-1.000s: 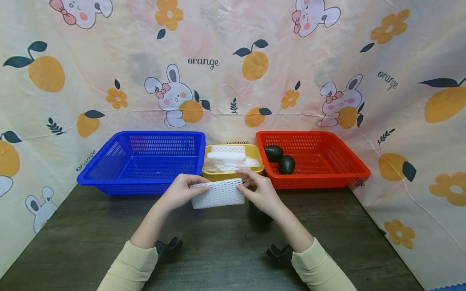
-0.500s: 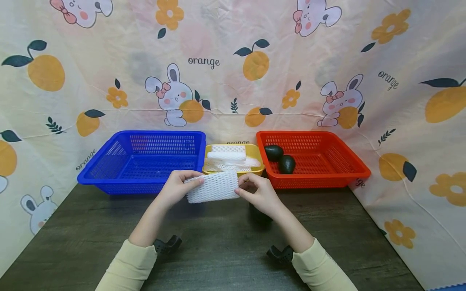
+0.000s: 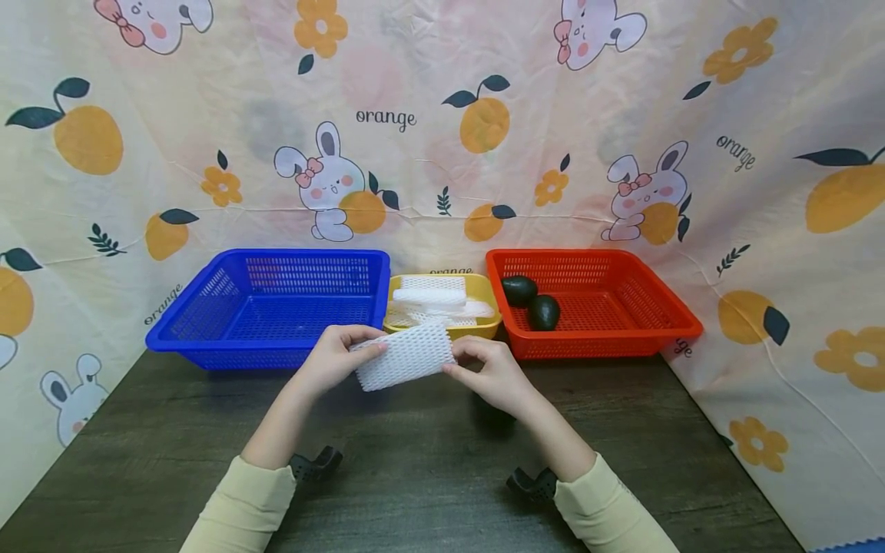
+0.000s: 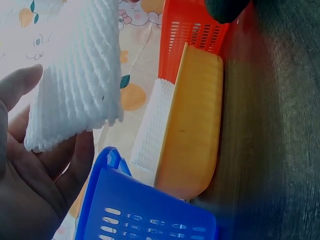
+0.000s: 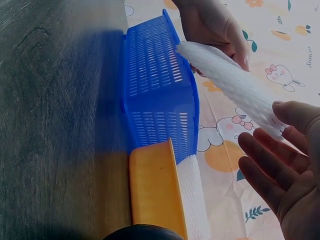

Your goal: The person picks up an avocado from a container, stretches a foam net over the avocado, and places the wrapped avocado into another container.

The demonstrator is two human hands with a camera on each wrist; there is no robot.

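A white foam net sleeve (image 3: 404, 358) is held flat and slightly tilted above the table, in front of the yellow basket. My left hand (image 3: 330, 359) pinches its left end, thumb on the near face and fingers behind, as the left wrist view shows. At the other end my right hand (image 3: 492, 375) pinches the edge between thumb and index finger; its other fingers spread apart in the right wrist view. A dark green avocado (image 4: 227, 9) sits on the table near the right hand, mostly hidden in the head view. More foam net sleeves (image 3: 432, 298) lie in the yellow basket (image 3: 487, 326).
A blue basket (image 3: 276, 315) stands at the back left. The red basket (image 3: 608, 307) at the back right holds two avocados (image 3: 543, 312). Behind them hangs a printed cloth (image 3: 429, 169), and a dark wooden table (image 3: 415, 476) lies under the hands.
Both hands have moved a little left and the sleeve has risen slightly, its right end tilting upward. My right hand's grip on the edge has shifted a little.
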